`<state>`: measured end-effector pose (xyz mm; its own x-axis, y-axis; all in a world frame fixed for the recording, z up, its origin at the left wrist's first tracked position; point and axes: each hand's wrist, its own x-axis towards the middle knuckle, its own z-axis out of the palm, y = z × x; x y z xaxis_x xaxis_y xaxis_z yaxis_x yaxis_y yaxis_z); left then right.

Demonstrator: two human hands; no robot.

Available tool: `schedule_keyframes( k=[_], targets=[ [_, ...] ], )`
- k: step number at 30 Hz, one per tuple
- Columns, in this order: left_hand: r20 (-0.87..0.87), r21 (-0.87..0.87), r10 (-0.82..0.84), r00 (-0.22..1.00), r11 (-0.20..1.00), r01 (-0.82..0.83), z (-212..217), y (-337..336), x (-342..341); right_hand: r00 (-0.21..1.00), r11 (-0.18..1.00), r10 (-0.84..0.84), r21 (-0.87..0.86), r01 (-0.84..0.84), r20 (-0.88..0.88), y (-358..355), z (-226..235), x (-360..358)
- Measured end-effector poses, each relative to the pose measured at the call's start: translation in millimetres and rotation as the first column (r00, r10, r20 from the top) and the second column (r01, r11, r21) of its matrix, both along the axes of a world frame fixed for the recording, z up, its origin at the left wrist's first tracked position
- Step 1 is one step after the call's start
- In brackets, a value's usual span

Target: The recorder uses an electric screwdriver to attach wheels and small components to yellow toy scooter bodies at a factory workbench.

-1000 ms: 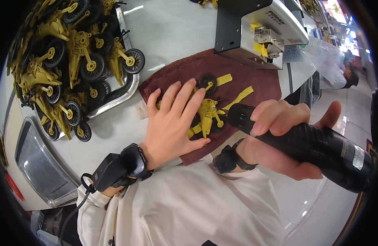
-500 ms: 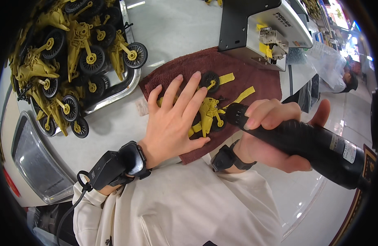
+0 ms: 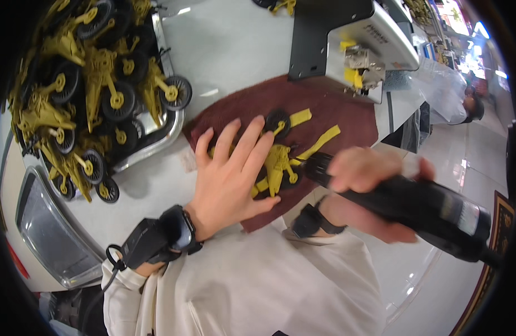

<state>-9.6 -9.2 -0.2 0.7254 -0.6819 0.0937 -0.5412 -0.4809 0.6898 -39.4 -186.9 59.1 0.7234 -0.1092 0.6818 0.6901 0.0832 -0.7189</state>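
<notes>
My left hand [image 3: 227, 182] lies with fingers spread over a yellow toy motorcycle [image 3: 278, 159] with black wheels, its thumb and fingertips resting about the toy. The toy is on a dark red cloth [image 3: 347, 117], partly hidden by the hand. Strips of yellow tape [image 3: 324, 140] stick out beside it. My right hand [image 3: 364, 179], blurred, is wrapped round a black electric screwdriver [image 3: 414, 207] with a cable at its rear end. The screwdriver's front end points at the toy's right side; whether its bit touches a screw cannot be made out.
At the upper left, a metal tray [image 3: 168, 131] is heaped with similar yellow motorcycles [image 3: 59, 106]. Below it lies another metal tray [image 3: 59, 224]. A black and white machine with a metal fixture [image 3: 361, 64] stands behind the cloth. Clear plastic bags [image 3: 445, 95] are at the right.
The view has shifted slightly, so the table's things sit a little lower and further left. My right hand and the screwdriver are now blurred by motion; my left hand keeps its place on the toy.
</notes>
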Motion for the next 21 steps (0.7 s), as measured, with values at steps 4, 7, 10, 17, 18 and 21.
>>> schedule_keyframes(
  k=[4,7,10,17,18,21],
  targets=[
    [0.003,0.002,-0.017,1.000,1.000,0.017,2,2,-4,0.816,0.819,-0.574,0.050,0.572,0.065,-21,56,24],
    [-0.007,0.014,-0.029,1.000,0.999,0.029,1,-1,0,0.579,0.583,-0.807,0.007,0.812,0.117,-40,65,68],
    [0.008,0.007,-0.025,1.000,1.000,0.024,0,-3,-2,0.557,0.544,-0.807,-0.121,0.830,0.197,-50,55,83],
    [0.026,-0.010,-0.009,1.000,1.000,0.009,-2,-1,-1,0.995,0.993,-0.100,-0.069,0.100,0.009,-1,35,18],
    [0.023,-0.023,-0.009,1.000,1.000,0.010,-3,1,0,0.996,0.993,-0.086,-0.074,0.088,0.027,14,30,11],
    [0.007,-0.045,-0.004,1.000,0.999,0.004,-1,2,0,0.998,0.998,-0.048,-0.038,0.049,0.045,38,18,4]
  ],
)
